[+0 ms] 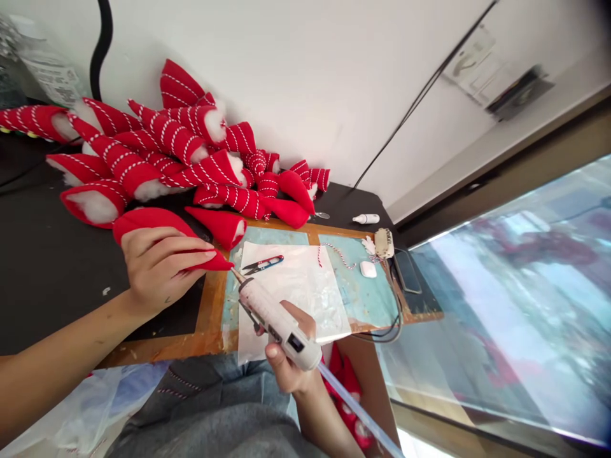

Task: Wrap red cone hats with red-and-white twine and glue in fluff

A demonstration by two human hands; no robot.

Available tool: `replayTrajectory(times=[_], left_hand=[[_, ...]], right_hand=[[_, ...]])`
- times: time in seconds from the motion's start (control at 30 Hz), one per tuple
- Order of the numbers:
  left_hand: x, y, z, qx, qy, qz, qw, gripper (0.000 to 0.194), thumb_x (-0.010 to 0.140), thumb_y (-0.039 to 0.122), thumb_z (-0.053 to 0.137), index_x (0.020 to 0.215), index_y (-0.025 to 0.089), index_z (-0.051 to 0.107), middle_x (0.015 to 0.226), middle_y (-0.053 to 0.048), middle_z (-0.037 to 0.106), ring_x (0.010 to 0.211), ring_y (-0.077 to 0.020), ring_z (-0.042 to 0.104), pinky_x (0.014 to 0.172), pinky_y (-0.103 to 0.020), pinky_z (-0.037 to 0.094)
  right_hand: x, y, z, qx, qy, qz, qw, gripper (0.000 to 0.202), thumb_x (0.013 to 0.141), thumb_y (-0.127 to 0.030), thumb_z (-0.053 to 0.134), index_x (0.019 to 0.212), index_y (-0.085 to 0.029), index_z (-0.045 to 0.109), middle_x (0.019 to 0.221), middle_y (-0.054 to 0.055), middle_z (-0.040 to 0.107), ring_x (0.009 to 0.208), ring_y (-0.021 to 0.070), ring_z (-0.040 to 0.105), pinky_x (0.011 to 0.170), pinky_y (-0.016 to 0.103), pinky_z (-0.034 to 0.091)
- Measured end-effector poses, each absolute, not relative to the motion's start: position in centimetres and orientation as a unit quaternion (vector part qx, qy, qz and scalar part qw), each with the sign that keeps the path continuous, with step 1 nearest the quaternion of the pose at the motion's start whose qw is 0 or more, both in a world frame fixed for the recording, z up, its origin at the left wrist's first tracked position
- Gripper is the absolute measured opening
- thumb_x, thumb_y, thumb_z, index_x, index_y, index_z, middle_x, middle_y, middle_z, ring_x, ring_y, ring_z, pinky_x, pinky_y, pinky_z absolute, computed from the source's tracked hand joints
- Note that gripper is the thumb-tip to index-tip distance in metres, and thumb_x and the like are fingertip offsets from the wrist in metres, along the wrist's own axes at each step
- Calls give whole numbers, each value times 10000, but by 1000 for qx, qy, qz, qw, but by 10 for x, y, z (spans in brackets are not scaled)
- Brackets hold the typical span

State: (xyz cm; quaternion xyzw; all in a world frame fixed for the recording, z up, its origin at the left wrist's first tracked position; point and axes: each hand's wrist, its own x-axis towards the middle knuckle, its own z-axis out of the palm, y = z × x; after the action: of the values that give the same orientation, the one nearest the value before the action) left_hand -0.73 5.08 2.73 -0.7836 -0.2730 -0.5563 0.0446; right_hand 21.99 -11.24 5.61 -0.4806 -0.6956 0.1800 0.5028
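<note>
My left hand (160, 267) is closed round a plain red felt cone (150, 221), its pointed tip aimed right. A white glue gun (274, 312) sits in my right hand (291, 359), with a long clear glue stick (360, 413) coming out of its back end. The gun's nozzle meets the cone's tip, or lies very close to it. Just beyond, thread snips (262, 264) rest on a white sheet (296, 292). Another plain red cone (219, 226), stuffed with white filling, lies behind my left hand.
Red cones wound with red-and-white cord (176, 137) are heaped against the wall. On the blue mat (367, 299) lie a piece of twisted cord (338, 253) and a white case (368, 269). A phone (407, 271), cables and a small white bottle (366, 219) are at the right.
</note>
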Motion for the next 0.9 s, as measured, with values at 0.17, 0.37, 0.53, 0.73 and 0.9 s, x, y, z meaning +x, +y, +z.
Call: replayTrajectory(times=[0.17,0.37,0.53,0.73,0.9], left_hand=[[-5,56,29,-772,-201,-588,134,104,913,271,844,922,355,783,852,42,837,784,-224,663,757,-385,490],[-4,58,31,-778,-164,-581,172,93,911,242,856,924,307,791,837,6,819,799,-231,627,750,-378,472],[-5,57,32,-781,-159,-578,172,111,891,213,876,924,280,794,830,-17,822,784,-245,634,760,-403,461],[-3,57,39,-782,-155,-578,176,144,870,155,876,898,257,778,827,-38,816,763,-246,619,730,-396,464],[-2,57,37,-778,-158,-582,175,140,871,174,881,910,264,781,820,-26,813,767,-239,634,732,-393,468]], right_hand=[[219,-111,48,-483,-696,174,502,645,1061,-733,333,757,-234,606,662,32,609,582,178,596,528,316,445],[218,-110,42,-470,-700,163,512,642,1068,-724,345,737,-228,585,654,29,608,570,169,587,522,312,430],[219,-111,36,-493,-698,170,490,668,1061,-734,315,718,-226,580,643,31,581,558,168,568,520,309,427],[220,-113,26,-524,-705,150,455,672,1036,-761,331,734,-225,600,649,33,556,591,182,551,550,313,444],[219,-113,21,-523,-728,93,434,642,1046,-725,373,763,-215,640,655,30,519,607,192,549,569,324,437]])
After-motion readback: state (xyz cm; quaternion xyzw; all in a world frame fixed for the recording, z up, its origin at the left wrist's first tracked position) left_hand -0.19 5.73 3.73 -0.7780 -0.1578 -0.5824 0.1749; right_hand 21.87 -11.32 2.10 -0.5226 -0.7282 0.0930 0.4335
